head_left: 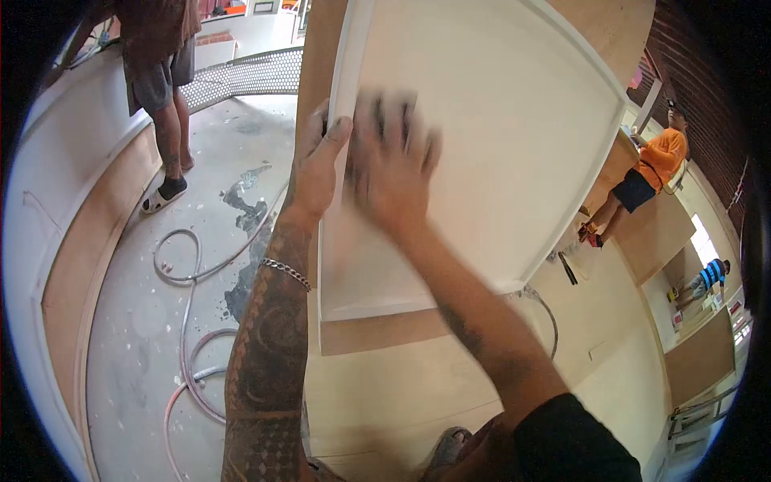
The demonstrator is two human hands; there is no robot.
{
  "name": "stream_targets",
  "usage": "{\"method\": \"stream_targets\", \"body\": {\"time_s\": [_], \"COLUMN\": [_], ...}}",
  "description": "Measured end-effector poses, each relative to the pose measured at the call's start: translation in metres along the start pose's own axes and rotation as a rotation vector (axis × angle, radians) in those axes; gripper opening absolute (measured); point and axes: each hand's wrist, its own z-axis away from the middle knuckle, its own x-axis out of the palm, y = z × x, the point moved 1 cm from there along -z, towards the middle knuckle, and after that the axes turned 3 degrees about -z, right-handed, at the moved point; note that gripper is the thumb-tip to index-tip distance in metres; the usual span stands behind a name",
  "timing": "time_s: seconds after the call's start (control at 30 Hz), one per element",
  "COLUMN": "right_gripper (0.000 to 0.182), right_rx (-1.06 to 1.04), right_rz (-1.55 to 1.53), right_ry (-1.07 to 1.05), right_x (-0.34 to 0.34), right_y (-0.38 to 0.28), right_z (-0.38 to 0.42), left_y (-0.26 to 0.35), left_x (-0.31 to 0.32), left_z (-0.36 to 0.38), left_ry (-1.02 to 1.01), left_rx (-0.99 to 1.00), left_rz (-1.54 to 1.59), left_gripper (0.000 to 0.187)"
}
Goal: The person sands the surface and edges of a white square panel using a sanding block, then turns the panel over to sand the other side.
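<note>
A large white panel (498, 153) with a raised rim stands tilted in front of me. My left hand (320, 165) grips its left edge, thumb on the near face and the other fingers mostly hidden behind the edge. My right hand (395, 165) lies against the panel's face close to that rim, fingers stretched out and somewhat apart. Motion blurs it. Dark patches show between its fingers; whether something thin is under the palm I cannot make out. A chain bracelet (286, 274) circles my left wrist.
Hoses (191, 277) coil over the stained grey floor (136, 321) at left. A curved low wall (88, 249) borders it, where a person in shorts (161, 72) stands. At right are a person in orange (662, 153), a person in a striped shirt (711, 275) and a black-handled tool (569, 270).
</note>
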Motion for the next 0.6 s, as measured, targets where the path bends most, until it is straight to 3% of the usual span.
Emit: {"method": "stream_targets", "body": {"time_s": [0.07,0.1,0.17,0.23,0.37,0.4,0.5,0.6], "right_gripper": [0.06,0.065,0.06,0.057,0.056,0.06,0.063,0.063], "right_rx": [-0.129,-0.152,-0.135,-0.126,0.095,0.003,0.074,-0.144], "right_rz": [0.012,0.004,0.027,-0.013,-0.101,-0.092,0.031,0.123], "right_ry": [0.245,0.195,0.213,0.303,-0.188,-0.105,-0.086,0.287], "right_x": [-0.008,-0.017,-0.029,-0.004,0.013,0.028,0.003,-0.004], "right_y": [0.02,0.026,0.022,0.018,-0.025,-0.019,-0.004,0.026], "right_z": [-0.1,-0.132,-0.142,-0.101,0.086,0.117,0.015,-0.124], "left_y": [0.004,0.01,0.013,0.01,0.007,0.011,0.007,0.004], "left_x": [-0.001,0.0,0.003,0.001,0.001,0.003,0.002,-0.001], "left_z": [-0.001,0.001,0.002,0.001,0.0,0.002,0.002,-0.002], "left_ry": [0.021,0.03,0.03,0.025,0.015,0.014,0.003,0.047], "left_rx": [0.012,-0.009,-0.032,-0.056,0.077,0.061,0.074,0.064], "left_rz": [-0.01,-0.048,-0.078,-0.047,-0.059,-0.041,-0.032,-0.105], "left_gripper": [0.05,0.053,0.056,0.057,0.054,0.056,0.06,0.061]}}
